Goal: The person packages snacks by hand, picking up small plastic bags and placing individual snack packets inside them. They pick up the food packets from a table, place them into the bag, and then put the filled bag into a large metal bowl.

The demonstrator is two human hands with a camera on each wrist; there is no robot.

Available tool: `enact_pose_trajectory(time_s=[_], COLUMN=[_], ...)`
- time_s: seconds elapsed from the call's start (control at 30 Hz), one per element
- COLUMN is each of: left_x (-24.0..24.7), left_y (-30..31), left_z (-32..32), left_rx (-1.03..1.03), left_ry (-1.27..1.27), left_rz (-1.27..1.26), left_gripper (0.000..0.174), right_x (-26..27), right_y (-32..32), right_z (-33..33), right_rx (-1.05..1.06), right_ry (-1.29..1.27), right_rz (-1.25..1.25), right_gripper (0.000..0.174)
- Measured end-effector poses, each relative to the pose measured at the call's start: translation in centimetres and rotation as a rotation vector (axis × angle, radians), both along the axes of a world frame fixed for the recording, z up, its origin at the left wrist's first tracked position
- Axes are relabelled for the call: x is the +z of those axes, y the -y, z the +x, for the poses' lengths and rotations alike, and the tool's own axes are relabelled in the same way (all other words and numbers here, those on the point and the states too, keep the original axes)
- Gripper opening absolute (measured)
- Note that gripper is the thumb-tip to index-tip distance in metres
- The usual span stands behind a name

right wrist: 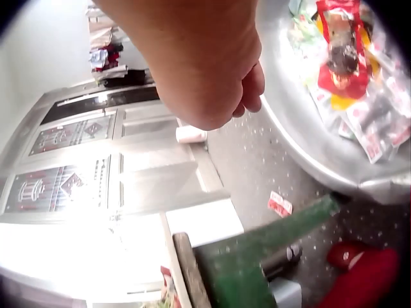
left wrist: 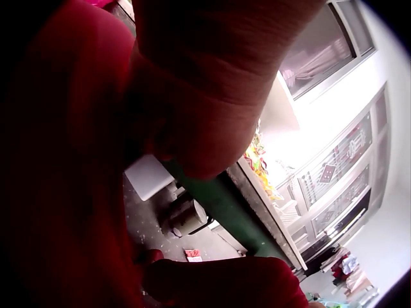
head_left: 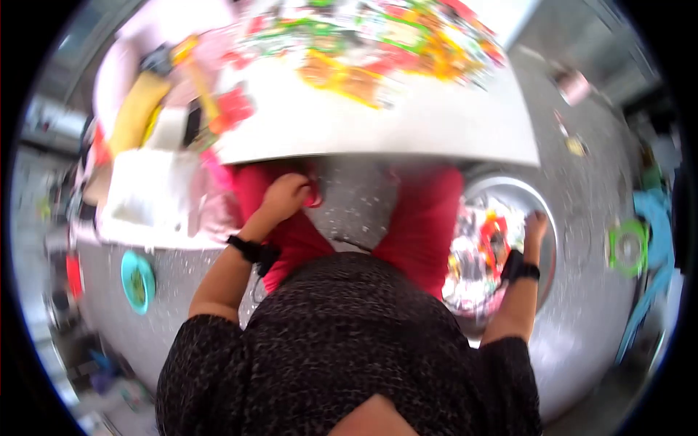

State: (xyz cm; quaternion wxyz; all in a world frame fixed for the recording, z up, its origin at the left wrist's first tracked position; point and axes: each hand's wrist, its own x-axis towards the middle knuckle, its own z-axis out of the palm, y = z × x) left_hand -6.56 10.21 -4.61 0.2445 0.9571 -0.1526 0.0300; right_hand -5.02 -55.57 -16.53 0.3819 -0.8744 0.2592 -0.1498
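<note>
In the head view my left hand rests at the left thigh of the red trousers, its fingers loosely curled and no object seen in them. Something red and rounded shows just beside its fingertips. The left wrist view has this hand dark against the red cloth. My right hand hangs over the right side of a metal basin, with nothing visible in its fingers. Seen from the right wrist, that hand has loosely bent fingers close to the basin's rim. Colourful plastic packets fill the basin, one of them red.
A white table stands in front, heaped with bright packets along its far part. At left, a pink seat carries a white bag. A turquoise bowl and a green stool are on the floor.
</note>
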Motion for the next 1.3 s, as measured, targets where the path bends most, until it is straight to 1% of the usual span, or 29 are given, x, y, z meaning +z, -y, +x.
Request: enact_pose_trajectory(time_s=[0.03,0.07,0.13,0.2,0.27,0.3,0.33,0.4,0.43,0.5,0.6,0.63,0.73,0.8,0.83,0.87,0.93,0.97,1.07,1.1,1.13,1.2,1.3], left_x=[0.9,1.8,2.3,3.1,4.3,4.4,5.0,6.3,6.9,8.2,10.3,11.0,10.5,10.6,11.0,11.2,11.1,11.1,10.8,10.7,10.2,9.5,9.8], left_y=[0.0,0.0,-0.6,-2.2,-4.4,-6.0,-7.1,-10.3,-11.8,-14.8,-17.8,-18.8,-23.5,-26.4,-27.2,-28.3,-29.8,-30.4,-28.8,-28.1,-27.8,-27.8,-27.6], left_z=[-0.2,-0.2,-0.1,0.3,1.3,2.0,2.5,4.0,4.7,5.8,5.1,4.5,2.3,-0.1,-1.4,-2.5,-4.6,-5.4,-7.0,-7.4,-7.6,-7.9,-8.3], left_rx=[0.023,0.038,0.113,0.164,0.205,0.224,0.296,0.417,0.435,0.472,0.635,0.697,0.813,0.880,0.958,1.039,1.138,1.106,1.005,0.965,0.939,0.910,0.926], left_ry=[0.018,0.036,0.114,0.185,0.237,0.331,0.460,0.473,0.479,0.490,0.445,0.377,0.502,0.519,0.501,0.436,0.309,0.162,-0.050,-0.128,-0.170,-0.133,-0.159], left_rz=[-0.027,-0.055,-0.117,-0.132,-0.098,-0.103,-0.161,-0.150,-0.115,-0.041,-0.152,-0.159,-0.155,-0.108,-0.052,-0.043,0.048,0.033,-0.023,-0.143,-0.156,-0.052,0.018], left_gripper=[0.014,0.013,0.011,0.010,0.012,0.013,0.013,0.014,0.015,0.016,0.016,0.017,0.019,0.021,0.021,0.024,0.027,0.036,0.044,0.050,0.050,0.048,0.048], right_x=[2.5,3.9,5.0,6.0,7.2,7.9,8.3,8.8,9.3,10.1,10.4,10.4,8.8,8.9,8.9,8.8,8.4,8.3,8.2,8.1,7.9,7.6,7.4], right_y=[-4.1,-7.3,-10.9,-14.7,-18.6,-20.0,-21.5,-23.9,-25.3,-27.4,-29.3,-29.7,-29.3,-29.6,-29.8,-29.8,-29.5,-29.4,-29.5,-29.4,-29.3,-29.1,-28.7], right_z=[0.8,1.1,2.1,2.7,2.8,2.8,2.7,2.4,2.2,1.9,1.4,1.3,1.3,1.2,1.2,1.2,1.5,1.6,1.5,1.5,1.5,1.6,1.6], right_rx=[-0.068,0.011,0.115,0.168,0.222,0.267,0.269,0.310,0.330,0.344,0.354,0.350,0.438,0.469,0.479,0.488,0.494,0.493,0.497,0.499,0.500,0.503,0.520], right_ry=[-0.030,0.066,0.080,0.090,0.115,0.099,0.097,0.169,0.206,0.194,0.205,0.204,0.205,0.206,0.211,0.216,0.209,0.208,0.240,0.250,0.262,0.280,0.279], right_rz=[0.118,0.149,0.310,0.378,0.372,0.330,0.339,0.159,0.070,0.035,-0.008,-0.030,-0.114,-0.208,-0.239,-0.270,-0.303,-0.320,-0.364,-0.373,-0.382,-0.389,-0.397], right_gripper=[0.017,0.017,0.018,0.018,0.017,0.016,0.019,0.026,0.029,0.031,0.032,0.033,0.034,0.032,0.031,0.030,0.029,0.028,0.027,0.027,0.027,0.026,0.026])
